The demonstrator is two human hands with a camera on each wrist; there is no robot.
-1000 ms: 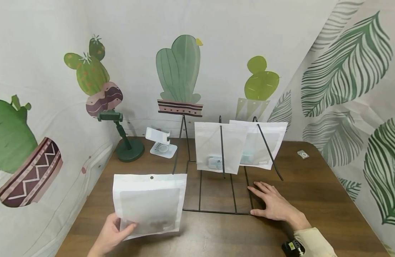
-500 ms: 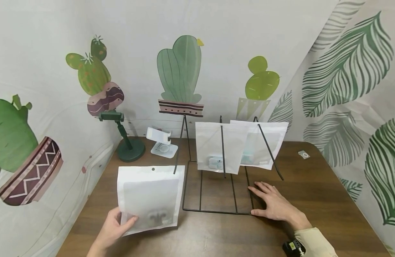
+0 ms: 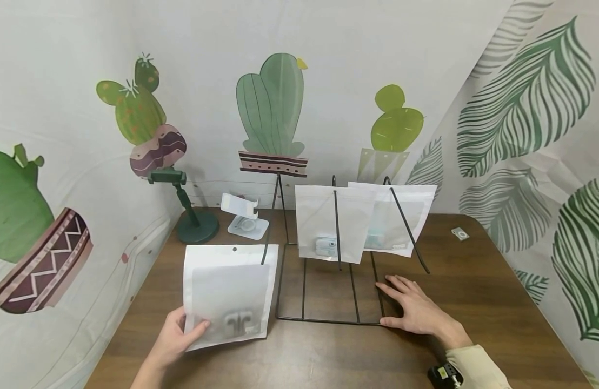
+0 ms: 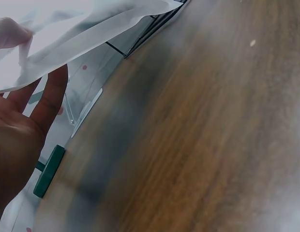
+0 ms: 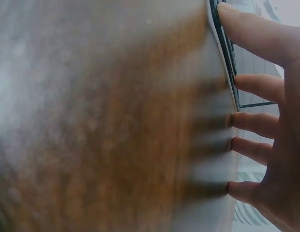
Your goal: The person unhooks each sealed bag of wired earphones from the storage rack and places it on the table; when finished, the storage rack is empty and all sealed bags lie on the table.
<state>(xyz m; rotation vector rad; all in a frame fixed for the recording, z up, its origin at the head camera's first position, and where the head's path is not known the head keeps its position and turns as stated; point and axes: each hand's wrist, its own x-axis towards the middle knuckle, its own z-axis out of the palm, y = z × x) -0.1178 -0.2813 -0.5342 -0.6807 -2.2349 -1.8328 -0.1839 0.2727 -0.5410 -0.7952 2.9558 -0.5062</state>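
My left hand pinches the lower left edge of a white translucent zip pouch, thumb in front and fingers behind. A dark, blurry shape shows through the pouch's lower part, and a hang hole is at its top. The pouch is held up off the table, its upper right overlapping the left prong of a black wire display rack in the head view. My right hand rests with spread fingers at the rack's right front corner. In the right wrist view, the thumb touches the rack's bar and other fingertips touch the table.
Two similar pouches, one in the middle and one at the right, hang on the rack's other prongs. A green stand and a white phone holder stand at the back left. A small silver player lies back right.
My left hand has raised the pouch and moved it slightly right and away, bringing its top up to the left prong. The right hand has stayed in place.
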